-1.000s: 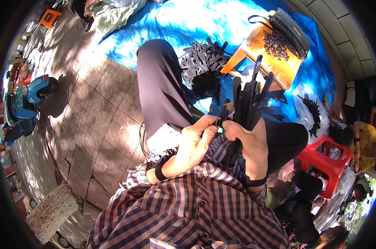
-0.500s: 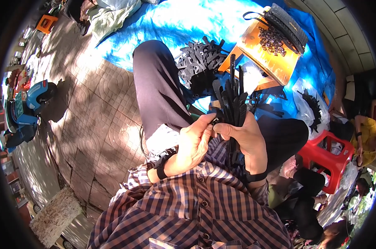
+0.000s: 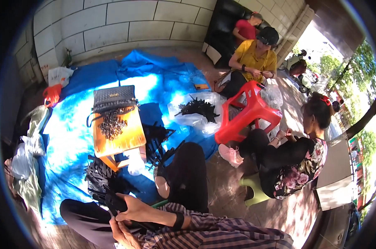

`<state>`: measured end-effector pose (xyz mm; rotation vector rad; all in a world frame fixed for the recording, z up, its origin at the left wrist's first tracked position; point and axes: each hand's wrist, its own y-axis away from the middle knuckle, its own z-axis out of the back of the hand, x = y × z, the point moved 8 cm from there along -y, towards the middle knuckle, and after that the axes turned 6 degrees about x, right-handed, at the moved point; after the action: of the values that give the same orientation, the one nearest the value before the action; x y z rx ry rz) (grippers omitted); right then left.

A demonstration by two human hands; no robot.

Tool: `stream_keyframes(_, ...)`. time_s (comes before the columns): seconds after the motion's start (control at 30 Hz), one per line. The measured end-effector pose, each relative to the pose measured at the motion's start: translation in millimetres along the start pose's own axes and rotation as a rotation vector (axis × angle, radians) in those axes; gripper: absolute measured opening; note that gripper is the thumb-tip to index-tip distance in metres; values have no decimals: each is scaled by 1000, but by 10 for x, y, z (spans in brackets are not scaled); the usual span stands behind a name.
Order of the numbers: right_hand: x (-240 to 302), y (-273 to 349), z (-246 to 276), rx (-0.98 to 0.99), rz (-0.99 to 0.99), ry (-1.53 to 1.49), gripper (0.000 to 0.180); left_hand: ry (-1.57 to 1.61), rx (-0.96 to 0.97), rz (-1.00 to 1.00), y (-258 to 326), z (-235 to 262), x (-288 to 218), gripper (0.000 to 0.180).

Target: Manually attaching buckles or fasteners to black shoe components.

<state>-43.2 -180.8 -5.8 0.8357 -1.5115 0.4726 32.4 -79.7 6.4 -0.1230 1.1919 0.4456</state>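
My right hand (image 3: pixel 134 210) is closed around a bunch of black straps (image 3: pixel 114 202) above my lap. Just below it my left hand (image 3: pixel 122 233) is pinched shut, its fingertips close to the right thumb; whatever lies between them is too small and shaded to make out. A heap of black straps (image 3: pixel 101 175) lies on the blue tarp (image 3: pixel 67 145) beyond my knees. On an orange wooden stool (image 3: pixel 107 146) rests a pile of small dark shiny pieces (image 3: pixel 112 125), with a black woven handbag (image 3: pixel 114 98) behind it.
An open plastic bag (image 3: pixel 177 118) holds more black straps (image 3: pixel 198 110). Right of it stands a red plastic stool (image 3: pixel 251 118). One person in a flowered top (image 3: pixel 296 168) sits on a green stool (image 3: pixel 254 189); another in yellow (image 3: pixel 250 56) sits farther back. A block wall (image 3: pixel 129 29) bounds the far side.
My view has swung to the right and up, so my hands now appear at the lower left. The right hand keeps the strap bunch, and both hands stay close together.
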Motion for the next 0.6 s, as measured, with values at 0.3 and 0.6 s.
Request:
stream_keyframes(0.3, -340, 165, 144, -164, -260, -137, 38, -45, 33, -408, -92, 119, -11, 17)
stream_keyframes(0.6, 40, 51, -408, 20, -255, -128, 21, 174, -123, -215, 63, 447, 107, 20)
